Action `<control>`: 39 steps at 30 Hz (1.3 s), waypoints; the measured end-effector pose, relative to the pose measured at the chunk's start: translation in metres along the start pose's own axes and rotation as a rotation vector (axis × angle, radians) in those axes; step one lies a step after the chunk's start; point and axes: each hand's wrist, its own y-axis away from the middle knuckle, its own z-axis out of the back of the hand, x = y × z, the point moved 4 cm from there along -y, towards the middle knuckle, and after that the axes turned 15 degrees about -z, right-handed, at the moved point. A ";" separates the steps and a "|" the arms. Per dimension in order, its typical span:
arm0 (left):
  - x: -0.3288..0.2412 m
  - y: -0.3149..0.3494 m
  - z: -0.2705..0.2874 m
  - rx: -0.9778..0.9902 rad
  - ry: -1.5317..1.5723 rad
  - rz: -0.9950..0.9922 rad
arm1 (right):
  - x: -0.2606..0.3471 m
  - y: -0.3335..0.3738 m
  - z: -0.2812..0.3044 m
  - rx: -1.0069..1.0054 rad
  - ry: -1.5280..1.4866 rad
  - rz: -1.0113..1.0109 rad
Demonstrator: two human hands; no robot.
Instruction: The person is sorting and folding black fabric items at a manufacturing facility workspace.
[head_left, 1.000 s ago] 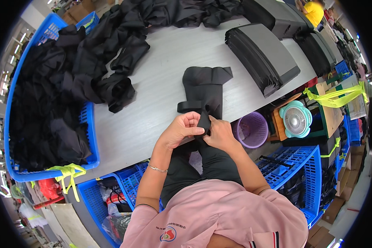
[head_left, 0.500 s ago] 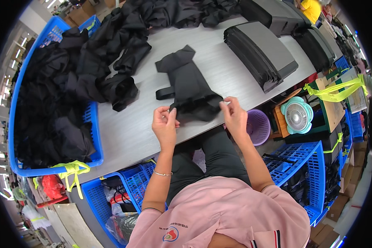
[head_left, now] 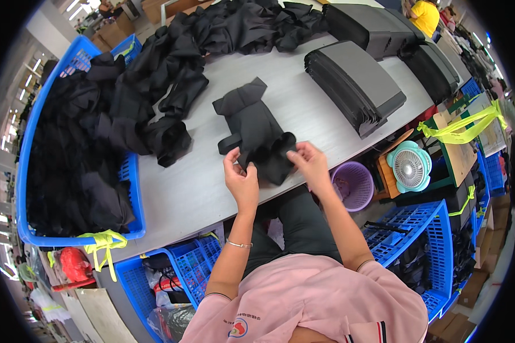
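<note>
A black fabric piece [head_left: 253, 123] lies on the grey table in front of me, its far end flared and a short strap loop [head_left: 230, 143] sticking out on its left side. The near end is bunched up, with its edge curling into open folds. My left hand [head_left: 241, 182] pinches this end at its left corner, fingers closed on the cloth. At the right side of the same end, my right hand [head_left: 311, 166] has thumb and fingers closed on the edge. Part of the cloth hangs near the table's front edge.
A blue basket [head_left: 136, 194] heaped with black fabric pieces [head_left: 74, 148] stands at the left. More black cloth [head_left: 234, 28] lies along the back. Stacks of flat black pieces [head_left: 355, 74] sit at the right, above a purple basket [head_left: 357, 177] and a small fan [head_left: 411, 166].
My hands have come closer together, the right one moving left. The near end of the fabric piece, stretched wide before, is now gathered into raised folds.
</note>
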 end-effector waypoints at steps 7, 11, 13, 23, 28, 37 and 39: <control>-0.026 -0.004 0.018 0.203 -0.400 -0.337 | 0.001 0.018 0.021 -0.537 0.394 0.239; -0.034 -0.010 0.018 0.342 -0.656 -0.543 | 0.007 0.040 0.017 -0.251 0.498 0.301; -0.041 -0.012 0.008 0.370 -0.560 -0.475 | 0.000 0.053 0.010 -0.098 0.552 0.381; 0.005 -0.049 -0.053 1.003 -0.559 -0.547 | 0.056 0.040 0.048 -0.373 0.635 0.547; 0.008 -0.077 -0.064 0.974 -0.645 -0.593 | 0.159 0.015 0.120 -0.980 0.866 0.815; -0.063 -0.030 -0.049 0.707 -0.518 -0.655 | 0.170 -0.058 0.179 -0.674 1.108 0.660; -0.077 -0.014 -0.044 0.650 -0.407 -0.598 | 0.165 -0.064 0.164 -0.810 1.344 0.718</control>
